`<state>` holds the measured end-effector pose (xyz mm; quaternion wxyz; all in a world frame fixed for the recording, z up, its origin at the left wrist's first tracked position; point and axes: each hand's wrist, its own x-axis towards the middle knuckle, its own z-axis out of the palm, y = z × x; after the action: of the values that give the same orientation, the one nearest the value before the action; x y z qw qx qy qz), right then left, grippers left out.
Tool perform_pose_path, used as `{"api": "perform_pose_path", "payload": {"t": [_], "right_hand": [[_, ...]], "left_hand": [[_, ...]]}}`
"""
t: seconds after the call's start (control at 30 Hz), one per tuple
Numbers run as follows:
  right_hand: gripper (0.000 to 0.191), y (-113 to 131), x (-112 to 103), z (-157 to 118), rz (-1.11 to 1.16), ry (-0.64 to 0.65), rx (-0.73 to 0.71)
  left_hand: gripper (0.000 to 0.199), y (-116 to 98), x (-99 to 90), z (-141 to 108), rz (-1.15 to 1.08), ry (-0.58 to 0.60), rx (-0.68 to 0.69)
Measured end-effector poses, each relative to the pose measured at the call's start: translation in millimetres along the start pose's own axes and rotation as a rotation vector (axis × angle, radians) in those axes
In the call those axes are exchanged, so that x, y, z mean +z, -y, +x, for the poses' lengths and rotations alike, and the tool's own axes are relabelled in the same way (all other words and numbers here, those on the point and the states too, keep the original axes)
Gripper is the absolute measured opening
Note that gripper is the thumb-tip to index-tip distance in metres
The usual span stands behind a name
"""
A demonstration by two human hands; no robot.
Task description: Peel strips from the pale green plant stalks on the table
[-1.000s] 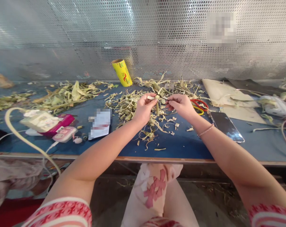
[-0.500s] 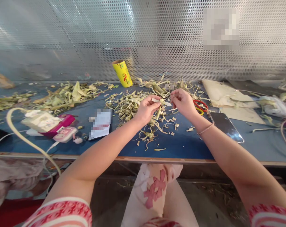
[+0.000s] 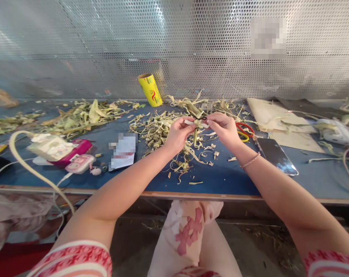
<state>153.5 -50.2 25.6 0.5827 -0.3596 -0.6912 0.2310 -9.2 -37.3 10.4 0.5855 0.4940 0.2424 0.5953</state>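
Note:
My left hand (image 3: 177,135) is closed in a pinch on a pale leafy strip (image 3: 204,125), above the middle of the table. A short green stem (image 3: 195,137) hangs below the strip by my left fingertips. Opposite it, my right hand (image 3: 224,129) has thumb and finger closed on the strip's right end. Under and around both hands lies a loose pile of dried, greenish plant pieces (image 3: 155,132), with curled pale shreds scattered in front. Red and yellow loops (image 3: 245,131), perhaps scissor handles, show beside my right wrist.
A yellow cardboard tube (image 3: 150,90) leans against the perforated metal panel (image 3: 105,50). Phones lie left (image 3: 124,151) and right (image 3: 277,156). Farther left are a leaf heap (image 3: 88,113) and a power bank with cables (image 3: 79,163). Brown card sheets (image 3: 296,140) lie right.
My right hand has come a little left and down toward my left hand, its fingers now at the strip's end. The left hand stays nearly in place.

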Motion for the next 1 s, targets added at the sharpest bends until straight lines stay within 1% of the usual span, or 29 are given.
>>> {"api": "perform_pose_path", "payload": {"t": [0.13, 0.27, 0.53, 0.73, 0.83, 1.0], "right_hand": [[0.016, -3, 3, -1, 0.059, -0.012, 0.076], [0.015, -1, 6, -2, 0.129, -0.007, 0.166], [0.017, 4, 8, -1, 0.204, 0.027, 0.208], [0.025, 0, 9, 0, 0.199, 0.024, 0.221], [0.028, -2, 11, 0, 0.2, 0.028, 0.242], [0.032, -1, 12, 0, 0.243, 0.035, 0.288]], "left_hand": [[0.015, 1, 0.1, -1, 0.026, 0.019, 0.029], [0.015, 1, 0.1, -1, 0.077, 0.025, 0.047], [0.015, 4, -1.4, -1, 0.158, -0.002, 0.068], [0.017, 8, -6.7, 0, 0.267, 0.043, 0.154], [0.016, 9, -7.7, 0, 0.311, 0.055, 0.176], [0.019, 10, -9.0, 1, 0.39, 0.024, 0.179]]}}
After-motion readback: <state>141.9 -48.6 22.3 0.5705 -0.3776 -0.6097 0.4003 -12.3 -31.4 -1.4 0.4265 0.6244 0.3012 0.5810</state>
